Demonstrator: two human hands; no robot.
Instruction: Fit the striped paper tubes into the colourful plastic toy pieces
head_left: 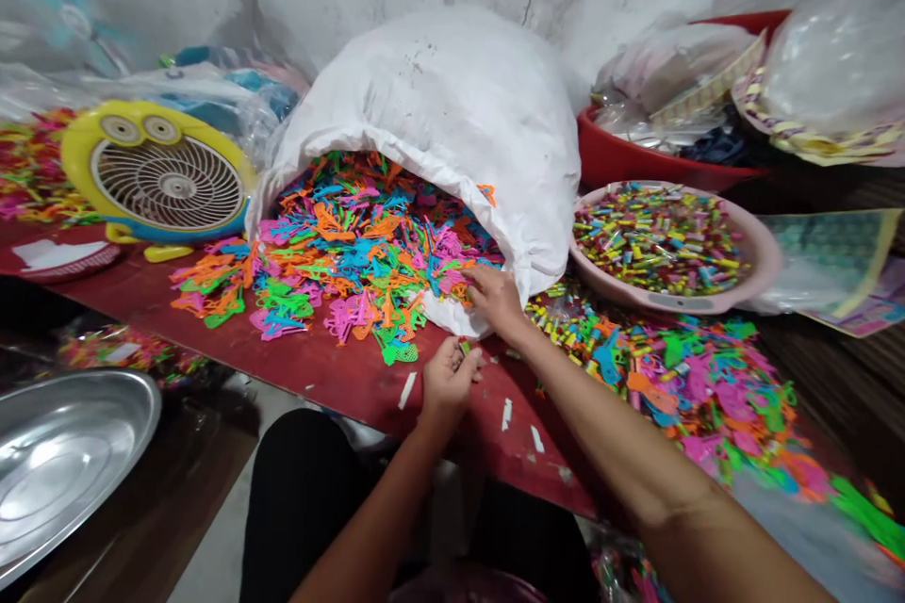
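Note:
My left hand is closed in a pinch near the table's front edge. Between its thumb and fingers is a small red and green-yellow tube, partly hidden. Just beyond it, my right hand reaches to the edge of a pile of flat plastic pieces in orange, pink, green and blue. Its fingers are apart and touch or nearly touch a pink piece; no held item shows. The pile spills from the mouth of a big white sack lying on its side.
On the right, a pink basin is full of small coloured tubes, with mixed pieces heaped before it. A yellow fan stands left of the sack. White paper strips lie on the red table. A metal bowl sits lower left.

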